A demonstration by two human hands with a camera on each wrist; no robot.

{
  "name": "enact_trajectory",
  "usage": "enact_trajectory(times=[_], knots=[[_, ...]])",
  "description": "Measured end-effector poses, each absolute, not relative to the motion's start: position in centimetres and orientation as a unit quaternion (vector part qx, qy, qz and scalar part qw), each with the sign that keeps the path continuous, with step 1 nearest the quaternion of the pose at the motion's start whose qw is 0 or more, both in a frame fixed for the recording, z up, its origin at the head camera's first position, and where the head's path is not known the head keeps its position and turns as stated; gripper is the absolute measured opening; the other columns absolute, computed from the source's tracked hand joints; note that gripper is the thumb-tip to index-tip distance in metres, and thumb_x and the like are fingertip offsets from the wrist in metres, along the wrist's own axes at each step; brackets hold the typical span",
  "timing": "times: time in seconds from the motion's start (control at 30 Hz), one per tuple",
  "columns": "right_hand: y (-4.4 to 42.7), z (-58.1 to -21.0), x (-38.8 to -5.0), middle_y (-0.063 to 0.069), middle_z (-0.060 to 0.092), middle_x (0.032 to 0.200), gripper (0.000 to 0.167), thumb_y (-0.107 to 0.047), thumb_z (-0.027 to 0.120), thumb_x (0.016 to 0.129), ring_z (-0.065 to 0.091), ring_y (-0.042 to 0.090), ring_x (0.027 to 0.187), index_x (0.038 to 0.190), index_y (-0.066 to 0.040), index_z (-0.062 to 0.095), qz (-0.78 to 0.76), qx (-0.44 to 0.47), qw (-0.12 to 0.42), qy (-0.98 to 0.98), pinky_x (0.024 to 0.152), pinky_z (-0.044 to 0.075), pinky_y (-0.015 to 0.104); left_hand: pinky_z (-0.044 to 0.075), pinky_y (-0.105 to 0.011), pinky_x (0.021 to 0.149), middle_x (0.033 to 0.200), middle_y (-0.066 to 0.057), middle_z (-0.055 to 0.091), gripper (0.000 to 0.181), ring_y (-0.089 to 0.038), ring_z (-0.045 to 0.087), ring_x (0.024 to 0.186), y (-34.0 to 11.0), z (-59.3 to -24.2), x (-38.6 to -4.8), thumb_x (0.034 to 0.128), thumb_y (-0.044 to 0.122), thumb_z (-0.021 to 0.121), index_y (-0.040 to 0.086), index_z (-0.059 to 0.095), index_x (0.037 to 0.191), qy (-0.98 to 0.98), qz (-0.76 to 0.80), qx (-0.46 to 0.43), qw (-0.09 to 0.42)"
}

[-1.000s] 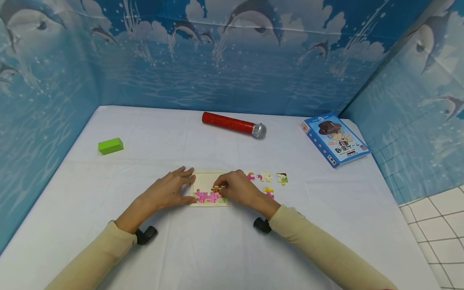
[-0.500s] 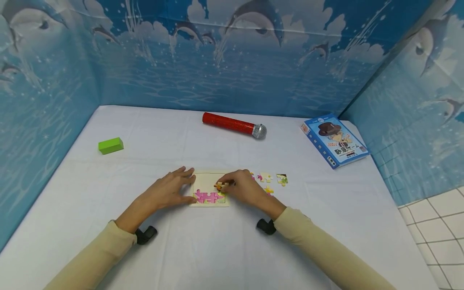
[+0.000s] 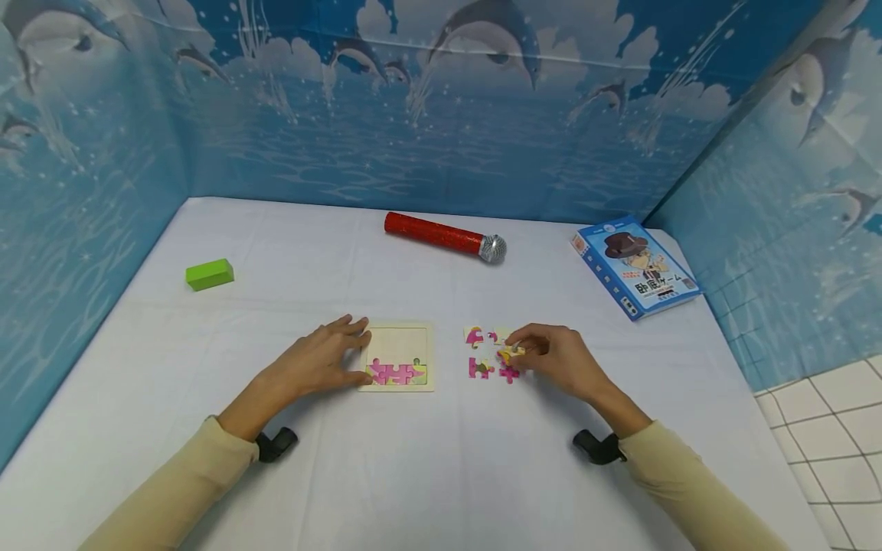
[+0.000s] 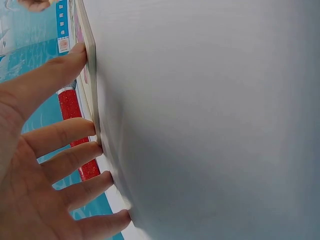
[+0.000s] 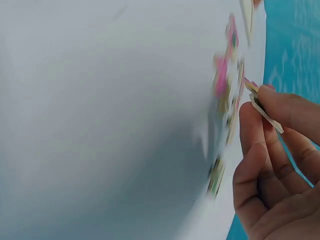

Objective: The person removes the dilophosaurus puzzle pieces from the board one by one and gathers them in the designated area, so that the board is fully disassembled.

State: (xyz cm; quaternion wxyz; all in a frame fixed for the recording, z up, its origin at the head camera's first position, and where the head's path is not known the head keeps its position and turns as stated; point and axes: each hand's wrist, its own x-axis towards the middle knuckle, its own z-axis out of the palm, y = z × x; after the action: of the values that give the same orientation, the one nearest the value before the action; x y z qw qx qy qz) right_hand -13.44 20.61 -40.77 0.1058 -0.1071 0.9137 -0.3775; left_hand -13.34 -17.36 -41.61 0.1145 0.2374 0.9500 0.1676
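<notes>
My left hand (image 3: pixel 313 360) has its fingers spread, with the thumb and fingertips against the left edge of a shallow wooden puzzle board (image 3: pixel 396 343). Pink and yellow-green puzzle pieces (image 3: pixel 396 374) fill the board's near row; bare wood shows above them. To the right of the board, my right hand (image 3: pixel 561 360) pinches a small jigsaw piece (image 5: pixel 266 116) between thumb and fingertips, just over the loose pieces. Among those lie a pink one (image 3: pixel 474 335), a pink-and-green one (image 3: pixel 480 369) and a magenta one (image 3: pixel 508 374). My right hand partly covers others.
A red glittery microphone (image 3: pixel 441 234) lies beyond the board. At the back right is a blue game box (image 3: pixel 637 268), and a green block (image 3: pixel 210 274) sits at the left. Dolphin-print cloth (image 3: pixel 413 138) walls in the white table.
My right hand has moved right, from over the puzzle board to the loose pieces, still pinching a jigsaw piece. The left hand stays at the board's edge.
</notes>
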Motion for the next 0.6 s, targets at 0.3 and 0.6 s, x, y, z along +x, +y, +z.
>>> enact_trajectory(times=[0.3, 0.6], knots=[[25.2, -41.0, -12.4, 0.009, 0.065, 0.1, 0.025, -0.016, 0.075, 0.087, 0.056, 0.021, 0.081, 0.111, -0.009, 0.074, -0.36, -0.068, 0.132, 0.921, 0.062, 0.049, 0.027, 0.03, -0.06, 0.109, 0.15, -0.016, 0.043, 0.072, -0.038, 0.032, 0.142, -17.5, -41.4, -13.3, 0.0783, 0.037, 0.083, 0.0, 0.059, 0.134, 0.951, 0.165, 0.237, 0.115], [24.9, -42.3, -12.0, 0.007, 0.064, 0.099, 0.019, -0.007, 0.076, 0.084, 0.054, 0.022, 0.085, 0.103, -0.009, 0.077, -0.334, -0.08, 0.071, 0.937, 0.062, 0.048, 0.025, 0.031, -0.06, 0.109, 0.15, -0.016, 0.044, 0.072, -0.038, 0.032, 0.142, -17.4, -41.5, -13.3, 0.078, 0.038, 0.083, 0.0, 0.059, 0.134, 0.951, 0.163, 0.239, 0.113]])
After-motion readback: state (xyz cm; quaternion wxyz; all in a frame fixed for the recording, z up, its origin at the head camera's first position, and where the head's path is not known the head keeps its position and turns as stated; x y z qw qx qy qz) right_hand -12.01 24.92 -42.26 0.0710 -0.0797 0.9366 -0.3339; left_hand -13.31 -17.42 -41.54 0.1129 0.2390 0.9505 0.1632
